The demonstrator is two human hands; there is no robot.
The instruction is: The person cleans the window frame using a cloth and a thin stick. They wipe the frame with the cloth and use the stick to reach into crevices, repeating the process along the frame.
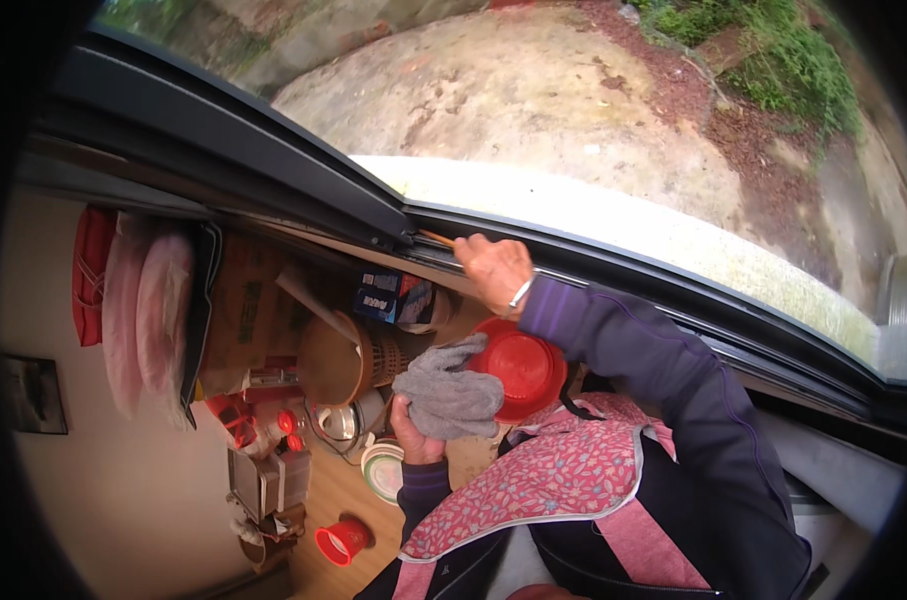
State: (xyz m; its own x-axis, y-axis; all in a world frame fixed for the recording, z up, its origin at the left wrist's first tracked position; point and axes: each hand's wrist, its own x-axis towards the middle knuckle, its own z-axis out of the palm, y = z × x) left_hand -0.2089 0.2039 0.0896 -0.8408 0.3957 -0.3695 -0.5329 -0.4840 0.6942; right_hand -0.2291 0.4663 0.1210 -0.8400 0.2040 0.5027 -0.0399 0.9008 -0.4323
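I am working a thin stick [436,238] along the window track [574,280], my right hand [494,272] pinching it, while my left hand [414,432] is gripping a grey cloth [448,392] and a red bowl [522,368]. I judge I am loosening grime from the groove; next I should bring the cloth up to wipe it.

grey cloth [448,392] | crumpled, bunched in left hand [414,432] | thin wooden stick [436,238] | pinched in right hand [494,272], lay along window track

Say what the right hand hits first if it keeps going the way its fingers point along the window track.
Probably nothing soon: the right hand holds a thin stick in the dark window track, which looks free up-left. Depth is unclear.
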